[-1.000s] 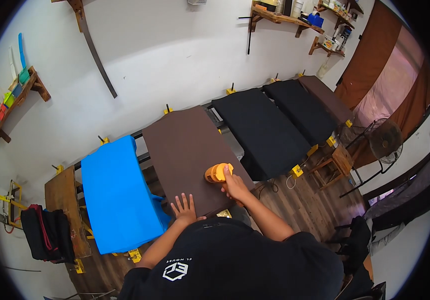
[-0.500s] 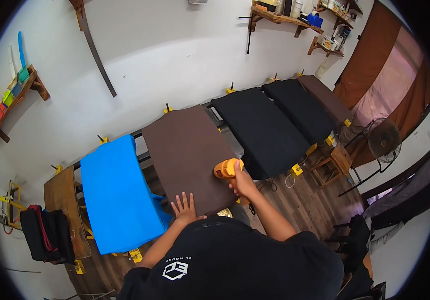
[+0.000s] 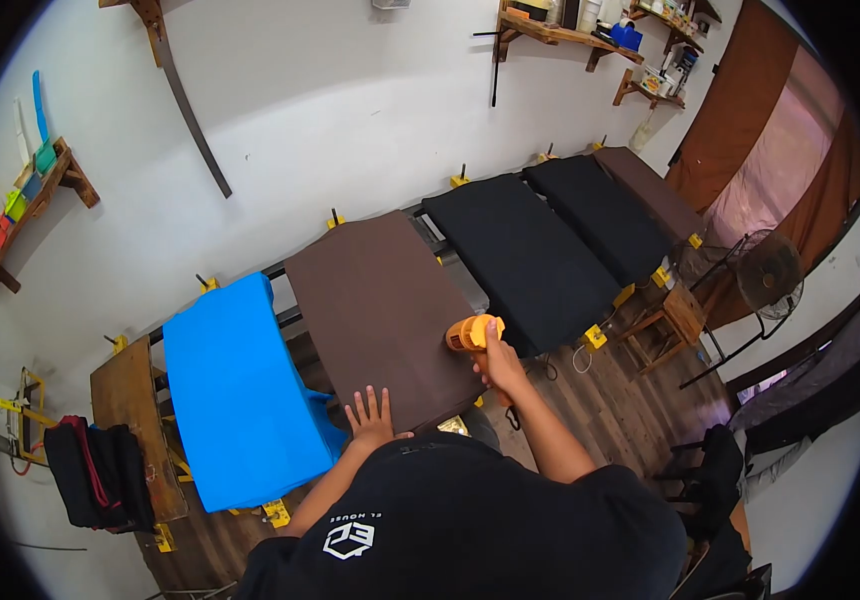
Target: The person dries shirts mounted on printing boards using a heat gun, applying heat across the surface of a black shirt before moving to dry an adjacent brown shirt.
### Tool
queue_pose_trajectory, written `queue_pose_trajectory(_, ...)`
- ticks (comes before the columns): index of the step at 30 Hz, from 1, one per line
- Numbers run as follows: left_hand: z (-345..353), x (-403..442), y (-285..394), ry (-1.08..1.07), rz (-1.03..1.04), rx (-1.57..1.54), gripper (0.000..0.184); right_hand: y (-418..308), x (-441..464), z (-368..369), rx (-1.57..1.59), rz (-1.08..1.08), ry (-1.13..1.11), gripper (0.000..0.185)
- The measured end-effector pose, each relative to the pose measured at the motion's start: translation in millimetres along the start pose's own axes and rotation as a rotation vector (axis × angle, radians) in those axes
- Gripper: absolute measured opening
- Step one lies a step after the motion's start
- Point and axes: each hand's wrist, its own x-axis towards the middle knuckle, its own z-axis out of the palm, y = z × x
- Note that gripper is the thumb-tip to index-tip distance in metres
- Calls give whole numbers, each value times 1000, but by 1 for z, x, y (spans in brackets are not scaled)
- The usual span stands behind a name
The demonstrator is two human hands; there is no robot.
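Note:
A dark brown cloth is stretched over the board right in front of me. My left hand lies flat on its near edge with the fingers spread. Closed round the handle of an orange and yellow heat gun is my right hand. The heat gun hangs over the right side of the brown cloth, its nozzle end toward the fabric. Whether it touches the cloth I cannot tell.
A blue cloth-covered board stands to the left, and a black one to the right. Yellow clamps mark the board ends. A black bag, a wooden stool and a fan flank the row.
My right hand has carried the heat gun a little to the right, toward the edge of the brown cloth. The left hand has stayed on the cloth.

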Motion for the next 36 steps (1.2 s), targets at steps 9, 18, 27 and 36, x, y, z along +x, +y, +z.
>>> queue_pose_trajectory(9,-124,-56,-46,-2,77,-1018,55,29,19,7,-212,-141,85,105)
queue_pose_trajectory(18,-353,-287,-44,1494,839,-615,98,12,12,-1,-128,-40,43,107)
queue_pose_trajectory(27,-407,-399,43,1552,1017,-120,87,0,12,-4,-97,-57,23,103)
queue_pose_trajectory(36,-402,-427,44,1658,778,74,49,5,26,-7,-272,-163,53,103)
